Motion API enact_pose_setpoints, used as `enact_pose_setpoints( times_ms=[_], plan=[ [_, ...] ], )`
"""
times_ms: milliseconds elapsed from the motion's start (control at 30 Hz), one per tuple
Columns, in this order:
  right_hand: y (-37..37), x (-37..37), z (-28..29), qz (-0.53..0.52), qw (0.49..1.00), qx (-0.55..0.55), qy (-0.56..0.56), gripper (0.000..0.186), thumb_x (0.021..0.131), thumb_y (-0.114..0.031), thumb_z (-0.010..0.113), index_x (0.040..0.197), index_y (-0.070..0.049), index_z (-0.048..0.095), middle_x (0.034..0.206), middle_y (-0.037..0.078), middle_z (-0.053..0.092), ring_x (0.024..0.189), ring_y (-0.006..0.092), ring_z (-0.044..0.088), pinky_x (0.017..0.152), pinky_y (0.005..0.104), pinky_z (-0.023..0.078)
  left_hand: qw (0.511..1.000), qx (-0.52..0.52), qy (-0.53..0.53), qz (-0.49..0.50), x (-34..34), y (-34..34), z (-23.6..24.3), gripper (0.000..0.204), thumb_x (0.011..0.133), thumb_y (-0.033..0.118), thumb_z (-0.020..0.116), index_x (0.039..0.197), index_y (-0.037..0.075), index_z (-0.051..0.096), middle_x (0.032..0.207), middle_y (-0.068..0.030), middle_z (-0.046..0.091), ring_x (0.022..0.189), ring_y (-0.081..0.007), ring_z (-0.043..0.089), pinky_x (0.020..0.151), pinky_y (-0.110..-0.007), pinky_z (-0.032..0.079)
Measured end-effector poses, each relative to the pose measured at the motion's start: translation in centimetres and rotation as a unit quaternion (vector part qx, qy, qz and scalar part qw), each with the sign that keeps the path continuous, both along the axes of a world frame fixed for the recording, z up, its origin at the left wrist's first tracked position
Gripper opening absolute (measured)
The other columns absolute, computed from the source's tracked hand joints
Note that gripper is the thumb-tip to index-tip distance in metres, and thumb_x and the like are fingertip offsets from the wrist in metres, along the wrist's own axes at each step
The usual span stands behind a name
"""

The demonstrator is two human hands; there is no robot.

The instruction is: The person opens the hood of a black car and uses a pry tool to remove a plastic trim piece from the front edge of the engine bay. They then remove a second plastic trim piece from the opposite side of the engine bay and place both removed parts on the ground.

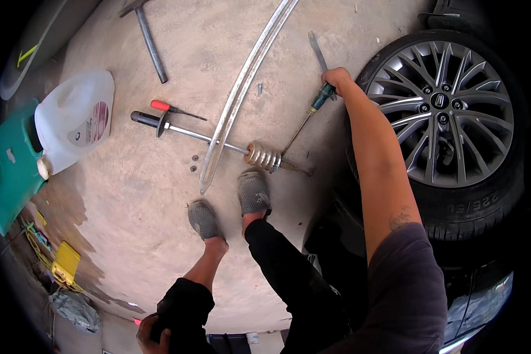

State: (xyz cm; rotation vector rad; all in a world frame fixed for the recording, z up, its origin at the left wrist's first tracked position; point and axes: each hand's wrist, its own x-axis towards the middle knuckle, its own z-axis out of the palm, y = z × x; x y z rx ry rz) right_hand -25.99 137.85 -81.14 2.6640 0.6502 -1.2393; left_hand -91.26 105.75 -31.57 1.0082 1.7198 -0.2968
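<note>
My right hand [337,80], at the end of the outstretched arm, is closed at the butt of a screwdriver [323,96] with a dark green handle. Its long shaft slants down toward a slide hammer [200,135]. A flat metal bar [318,51] sticks out beyond the same hand; whether the fingers grip it too, I cannot tell. The slide hammer has a black handle and a rusty, ribbed weight, and lies across a long curved metal strip [242,81]. My left hand [152,335] rests on my left knee, holding nothing visible, its fingers partly cut off by shadow.
A mounted car wheel [439,100] stands close by my right arm. On the floor lie a red-handled screwdriver [174,110], a hammer [150,47] and a bolt [259,88]. To the left are a white jug [71,124], a green container [9,153] and a yellow case [66,261].
</note>
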Motion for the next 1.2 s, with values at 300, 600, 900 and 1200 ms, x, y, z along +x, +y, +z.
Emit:
enact_pose_setpoints(
  times_ms=[300,600,900,1200],
  plan=[
    [-5.8,-13.2,19.3,0.164,0.966,0.185,-0.073,0.025,0.084,-0.023,0.060,0.087,-0.003,0.074,0.099,0.022,0.072,0.096,0.0394,0.069,0.084,0.0463,0.056,0.992,0.031,0.058,-0.112,5.6,-7.3,2.7,0.041,0.079,0.022,0.075,0.109,-0.005,0.067,0.110,-0.0255,0.067,0.107,-0.0435,0.062,0.096,-0.049,0.049],
    [-24.8,-27.2,38.5,-0.025,0.980,0.065,0.186,0.036,0.083,-0.026,0.064,0.104,0.003,0.070,0.103,0.026,0.071,0.092,0.0400,0.071,0.085,0.0454,0.056,0.972,-0.036,0.110,-0.205,7.2,-8.0,4.3,0.038,0.084,0.033,0.071,0.102,0.000,0.070,0.099,-0.0234,0.071,0.098,-0.0419,0.068,0.088,-0.050,0.054],
    [-40.2,-24.5,69.0,-0.169,0.920,0.238,0.261,0.045,0.096,-0.042,0.067,0.093,0.002,0.071,0.065,0.009,0.063,0.054,0.0192,0.061,0.057,0.0355,0.051,0.927,0.026,0.034,-0.373,9.2,-4.9,12.0,0.041,0.088,0.036,0.068,0.108,0.000,0.068,0.108,-0.0246,0.071,0.104,-0.0393,0.068,0.093,-0.047,0.053],
    [-44.4,-19.2,96.9,0.039,0.803,0.553,-0.220,0.014,0.095,-0.015,0.066,0.099,-0.002,0.065,0.079,0.018,0.063,0.073,0.0358,0.064,0.064,0.0443,0.050,0.919,0.120,-0.032,-0.374,5.6,1.3,21.7,0.034,0.085,0.033,0.067,0.098,0.001,0.074,0.094,-0.0227,0.073,0.095,-0.0388,0.070,0.087,-0.046,0.054]
  ],
)
